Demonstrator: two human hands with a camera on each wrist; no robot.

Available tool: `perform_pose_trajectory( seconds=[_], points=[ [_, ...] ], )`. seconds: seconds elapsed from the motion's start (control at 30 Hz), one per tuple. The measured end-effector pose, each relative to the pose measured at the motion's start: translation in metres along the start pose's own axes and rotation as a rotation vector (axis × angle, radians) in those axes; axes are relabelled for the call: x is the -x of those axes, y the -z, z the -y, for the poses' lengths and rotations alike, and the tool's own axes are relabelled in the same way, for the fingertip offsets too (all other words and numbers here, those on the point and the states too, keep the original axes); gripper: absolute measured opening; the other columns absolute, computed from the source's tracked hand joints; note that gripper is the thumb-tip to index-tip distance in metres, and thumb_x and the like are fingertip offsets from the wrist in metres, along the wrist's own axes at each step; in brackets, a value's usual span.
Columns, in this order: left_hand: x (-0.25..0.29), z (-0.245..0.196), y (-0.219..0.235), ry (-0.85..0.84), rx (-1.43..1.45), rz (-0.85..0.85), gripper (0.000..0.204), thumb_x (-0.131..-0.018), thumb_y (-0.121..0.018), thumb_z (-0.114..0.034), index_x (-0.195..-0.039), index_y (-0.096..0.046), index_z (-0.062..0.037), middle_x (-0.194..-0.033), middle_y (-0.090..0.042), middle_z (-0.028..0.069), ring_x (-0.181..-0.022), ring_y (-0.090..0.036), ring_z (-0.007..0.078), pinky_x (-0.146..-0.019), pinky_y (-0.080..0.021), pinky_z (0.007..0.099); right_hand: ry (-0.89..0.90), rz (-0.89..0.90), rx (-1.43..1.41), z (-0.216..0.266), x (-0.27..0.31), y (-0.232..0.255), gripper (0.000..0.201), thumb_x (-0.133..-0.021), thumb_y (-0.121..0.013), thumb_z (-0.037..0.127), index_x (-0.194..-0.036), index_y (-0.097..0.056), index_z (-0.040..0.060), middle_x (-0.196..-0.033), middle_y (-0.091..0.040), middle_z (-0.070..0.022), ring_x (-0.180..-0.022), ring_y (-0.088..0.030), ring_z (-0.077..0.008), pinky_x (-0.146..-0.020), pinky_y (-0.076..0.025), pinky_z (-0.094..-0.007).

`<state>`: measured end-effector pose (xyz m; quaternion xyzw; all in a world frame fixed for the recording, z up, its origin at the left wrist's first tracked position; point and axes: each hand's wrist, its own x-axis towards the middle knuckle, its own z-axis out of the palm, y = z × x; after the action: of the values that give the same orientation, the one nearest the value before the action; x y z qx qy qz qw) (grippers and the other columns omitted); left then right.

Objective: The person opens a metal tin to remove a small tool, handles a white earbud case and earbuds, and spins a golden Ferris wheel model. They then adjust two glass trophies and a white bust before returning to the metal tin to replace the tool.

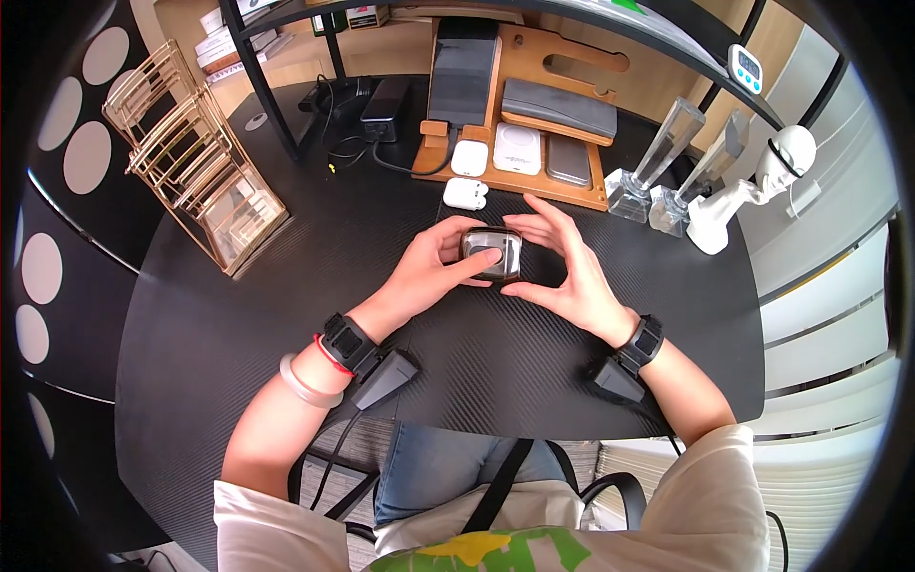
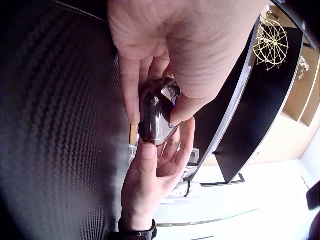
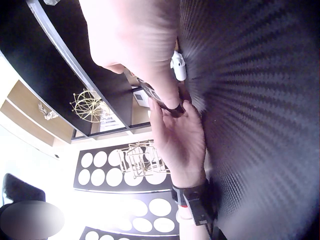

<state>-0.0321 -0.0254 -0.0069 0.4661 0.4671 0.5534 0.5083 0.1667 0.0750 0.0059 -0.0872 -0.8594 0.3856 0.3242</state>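
In the head view a dark, see-through rounded case [image 1: 511, 252] is held above the table [image 1: 448, 381]. My left hand [image 1: 419, 276] grips its left side, the thumb laid across the top and the fingers along the far side. Around the right end is my right hand [image 1: 583, 276], its fingertips at the far edge and its thumb at the near corner. Glossy walls of the case [image 2: 156, 117] show between both hands in the left wrist view. From the right wrist, the fingers hide most of it. A white earbud case [image 1: 463, 194] lies just beyond the hands.
Behind stands a wooden dock [image 1: 519, 76] with a phone [image 1: 464, 71], a dark glasses case [image 1: 560, 110] and white pads. To the left is a gold wire rack [image 1: 195, 162]. Clear trophies [image 1: 629, 194] and a white figure [image 1: 710, 224] stand right, under a black shelf [image 1: 381, 11].
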Motion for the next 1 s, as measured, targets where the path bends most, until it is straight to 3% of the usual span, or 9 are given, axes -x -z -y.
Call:
perform_pose_trajectory(
  seconds=[0.2, 0.43, 1.0],
  points=[
    [0.0006, -0.0012, 0.0018, 0.006, 0.001, -0.01, 0.039, -0.096, -0.063, -0.016, -0.13, -0.051, -0.0012, -0.118, -0.063, 0.0071, -0.106, -0.062, 0.0136, -0.089, -0.057, 0.0326, 0.009, -0.013, 0.024, -0.0012, 0.0005, 0.0011, 0.099, -0.07, -0.088, 0.015, -0.149, -0.028, 0.0076, -0.135, -0.053, -0.0179, -0.127, -0.053, -0.03, -0.109, -0.043, -0.0435],
    [0.0002, -0.0018, 0.0014, 0.006, 0.033, -0.026, 0.039, -0.093, -0.067, -0.015, -0.126, -0.051, -0.0005, -0.114, -0.063, 0.0066, -0.104, -0.062, 0.013, -0.085, -0.059, 0.0301, -0.026, -0.048, -0.002, -0.0042, 0.0016, 0.0004, 0.093, -0.073, -0.086, 0.017, -0.147, -0.031, 0.0059, -0.132, -0.055, -0.0172, -0.124, -0.055, -0.0288, -0.107, -0.044, -0.0426],
    [-0.0002, -0.0018, 0.0019, 0.025, -0.038, -0.021, 0.038, -0.095, -0.064, -0.014, -0.128, -0.05, -0.002, -0.117, -0.061, 0.0059, -0.105, -0.061, 0.0135, -0.09, -0.056, 0.0316, -0.077, -0.05, 0.017, -0.0063, 0.0038, -0.0005, 0.076, -0.078, -0.082, 0.019, -0.14, -0.04, 0.0053, -0.123, -0.06, -0.012, -0.116, -0.059, -0.0229, -0.099, -0.049, -0.037]
  ],
)
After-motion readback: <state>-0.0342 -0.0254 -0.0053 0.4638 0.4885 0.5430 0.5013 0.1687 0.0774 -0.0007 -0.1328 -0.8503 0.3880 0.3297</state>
